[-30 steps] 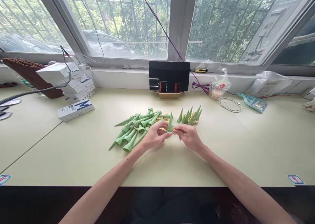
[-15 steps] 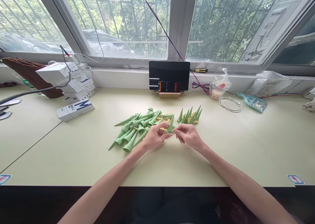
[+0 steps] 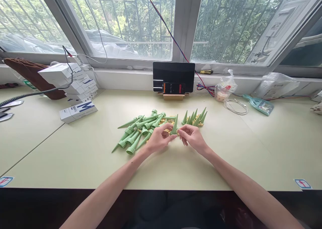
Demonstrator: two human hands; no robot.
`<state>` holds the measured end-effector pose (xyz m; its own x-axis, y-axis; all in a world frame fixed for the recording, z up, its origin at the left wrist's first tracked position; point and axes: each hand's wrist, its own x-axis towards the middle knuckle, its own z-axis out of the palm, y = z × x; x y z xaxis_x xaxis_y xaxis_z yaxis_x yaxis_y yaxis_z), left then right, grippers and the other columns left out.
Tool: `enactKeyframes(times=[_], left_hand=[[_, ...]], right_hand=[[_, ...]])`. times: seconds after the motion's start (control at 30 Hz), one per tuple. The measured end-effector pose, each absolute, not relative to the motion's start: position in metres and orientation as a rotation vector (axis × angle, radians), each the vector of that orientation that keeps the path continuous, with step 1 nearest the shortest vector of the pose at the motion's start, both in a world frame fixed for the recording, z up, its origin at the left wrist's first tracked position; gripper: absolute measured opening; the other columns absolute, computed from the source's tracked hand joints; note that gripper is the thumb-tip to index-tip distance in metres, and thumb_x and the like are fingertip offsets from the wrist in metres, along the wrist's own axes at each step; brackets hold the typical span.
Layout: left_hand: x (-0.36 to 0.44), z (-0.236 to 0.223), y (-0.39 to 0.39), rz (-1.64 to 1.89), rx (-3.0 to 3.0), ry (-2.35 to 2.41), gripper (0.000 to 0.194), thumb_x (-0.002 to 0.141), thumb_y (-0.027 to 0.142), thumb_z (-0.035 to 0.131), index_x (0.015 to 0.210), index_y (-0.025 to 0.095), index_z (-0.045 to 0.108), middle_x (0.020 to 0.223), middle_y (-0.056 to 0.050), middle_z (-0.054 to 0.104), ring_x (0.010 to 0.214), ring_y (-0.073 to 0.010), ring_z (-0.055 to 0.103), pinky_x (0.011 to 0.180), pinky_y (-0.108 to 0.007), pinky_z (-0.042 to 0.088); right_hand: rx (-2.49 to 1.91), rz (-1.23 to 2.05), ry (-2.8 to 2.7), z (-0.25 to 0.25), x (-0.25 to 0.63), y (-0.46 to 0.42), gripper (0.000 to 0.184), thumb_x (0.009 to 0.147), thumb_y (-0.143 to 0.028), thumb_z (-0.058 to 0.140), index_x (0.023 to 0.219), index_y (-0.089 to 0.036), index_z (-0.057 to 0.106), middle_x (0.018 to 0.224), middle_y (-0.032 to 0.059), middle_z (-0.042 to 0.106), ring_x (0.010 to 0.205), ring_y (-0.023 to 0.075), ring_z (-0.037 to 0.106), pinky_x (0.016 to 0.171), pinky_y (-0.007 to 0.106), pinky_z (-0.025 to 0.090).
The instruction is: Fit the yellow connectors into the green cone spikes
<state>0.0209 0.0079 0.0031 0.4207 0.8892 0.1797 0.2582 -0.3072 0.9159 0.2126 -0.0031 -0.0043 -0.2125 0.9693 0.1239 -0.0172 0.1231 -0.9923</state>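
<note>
My left hand point(image 3: 159, 139) is closed around the base of a green plant watering spike point(image 3: 175, 125), which points upward. At the right side of that spike, the thumb and fingertips of my right hand point(image 3: 192, 137) pinch a small yellow valve, mostly hidden by the fingers. To the left lies a heap of green spikes with ribbed caps point(image 3: 131, 140). Small yellow valves point(image 3: 166, 123) lie partly hidden behind my left hand. Beyond my right hand several green spikes point(image 3: 195, 117) stand upright in a group, with yellow pieces at their bases.
A phone point(image 3: 173, 88) showing a timer leans on a dark tablet point(image 3: 173, 73) at the back. White boxes point(image 3: 78, 111) are at the left. A white cable point(image 3: 235, 107), a plastic bag point(image 3: 225, 88) and a teal pouch point(image 3: 260, 105) lie at the back right.
The whole view has shifted very slightly. My right fingertips have moved a touch at the spike's side; both hands keep their grip.
</note>
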Motion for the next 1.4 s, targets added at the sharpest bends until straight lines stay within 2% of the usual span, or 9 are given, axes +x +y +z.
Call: enactKeyframes(times=[0.13,0.3,0.43,0.6,0.9,1.17,1.27,1.4], left_hand=[[0.021,0.0022,0.008,0.919,1.752,0.994,0.035,0.083,0.041,0.069,0.108,0.019,0.059,0.098,-0.004,0.061,0.051,-0.0067,0.054,0.042,-0.021,0.044],[0.0212,0.0001,0.0082,0.906,1.754,0.974,0.035,0.084,0.042,0.068,0.107,0.018,0.059,0.097,-0.004,0.06,0.052,-0.0064,0.053,0.042,-0.02,0.044],[0.0215,-0.0014,0.0079,0.904,1.777,0.994,0.035,0.083,0.042,0.069,0.107,0.018,0.059,0.096,-0.003,0.06,0.05,-0.0051,0.049,0.042,-0.019,0.042],[0.0214,-0.0027,0.0076,0.889,1.81,0.991,0.033,0.083,0.04,0.068,0.107,0.018,0.06,0.09,-0.002,0.061,0.049,-0.0055,0.048,0.041,-0.02,0.041],[0.0221,0.0034,0.0049,0.874,1.85,0.942,0.025,0.086,0.036,0.066,0.104,0.019,0.063,0.1,-0.002,0.066,0.049,-0.0042,0.046,0.043,-0.019,0.039],[0.0222,-0.0011,0.0066,0.917,1.914,0.964,0.026,0.084,0.035,0.069,0.102,0.018,0.063,0.092,-0.001,0.065,0.048,-0.0036,0.038,0.046,-0.021,0.034],[0.0223,-0.0015,0.0067,0.924,1.918,0.957,0.027,0.084,0.036,0.069,0.103,0.019,0.063,0.091,-0.001,0.064,0.049,-0.0045,0.041,0.047,-0.021,0.036],[0.0226,0.0022,0.0056,0.906,1.873,0.926,0.028,0.085,0.037,0.067,0.106,0.018,0.062,0.099,-0.004,0.065,0.053,-0.0058,0.049,0.05,-0.022,0.043]], right_hand=[[-1.007,1.2,-1.454,-0.0075,0.213,-0.0026,0.037,0.086,-0.054,0.064,0.079,-0.018,0.06,0.061,-0.002,0.058,0.04,0.0095,0.05,0.039,0.023,0.039],[-1.033,1.077,-1.543,-0.007,0.2144,-0.0042,0.036,0.091,-0.051,0.059,0.074,-0.019,0.057,0.049,-0.0044,0.051,0.04,0.0108,0.048,0.042,0.024,0.038],[-1.061,1.063,-1.564,-0.006,0.2148,-0.0059,0.037,0.092,-0.048,0.059,0.07,-0.02,0.052,0.047,-0.0048,0.049,0.04,0.0106,0.047,0.043,0.024,0.038],[-1.046,1.134,-1.54,-0.008,0.2164,-0.0048,0.037,0.092,-0.047,0.06,0.069,-0.02,0.052,0.045,-0.0055,0.048,0.038,0.01,0.044,0.041,0.023,0.038],[-0.97,1.368,-1.398,-0.0057,0.2156,-0.0023,0.039,0.088,-0.043,0.064,0.06,-0.019,0.05,0.044,-0.005,0.049,0.033,0.0082,0.041,0.035,0.022,0.032],[-0.902,1.647,-1.159,-0.0064,0.2166,0.0004,0.031,0.081,-0.033,0.068,0.058,-0.015,0.059,0.04,-0.0058,0.043,0.031,0.0083,0.041,0.031,0.021,0.027],[-0.883,1.701,-1.119,-0.0064,0.2158,0.0013,0.03,0.08,-0.033,0.068,0.058,-0.014,0.059,0.039,-0.0055,0.044,0.031,0.0082,0.04,0.031,0.021,0.026],[-0.922,1.635,-1.163,-0.0064,0.2136,0.0009,0.036,0.083,-0.039,0.068,0.059,-0.016,0.055,0.042,-0.0061,0.044,0.032,0.0079,0.041,0.033,0.02,0.029]])
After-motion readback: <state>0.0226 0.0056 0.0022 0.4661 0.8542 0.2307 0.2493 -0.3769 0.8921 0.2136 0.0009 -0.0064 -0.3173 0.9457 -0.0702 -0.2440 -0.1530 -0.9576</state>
